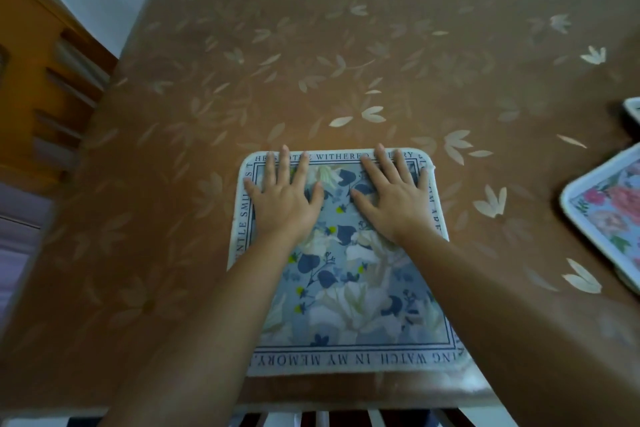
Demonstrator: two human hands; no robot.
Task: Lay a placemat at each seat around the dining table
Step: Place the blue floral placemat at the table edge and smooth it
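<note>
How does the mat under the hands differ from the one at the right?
The blue placemat shows white and navy flowers inside a lettered border; the pink placemat shows pink flowers, plain white rim. The blue one lies square to the table edge; the pink one sits angled, partly cropped. Left hand and right hand lie flat on the blue one; nothing touches the pink one. Both are floral with rounded corners.

Bare left hand [282,204] and bare right hand [391,201], five slim fingers [284,163] each, nails short and plain; left forearm [207,322] and right forearm [502,305] uncovered to the lower edge.
</note>
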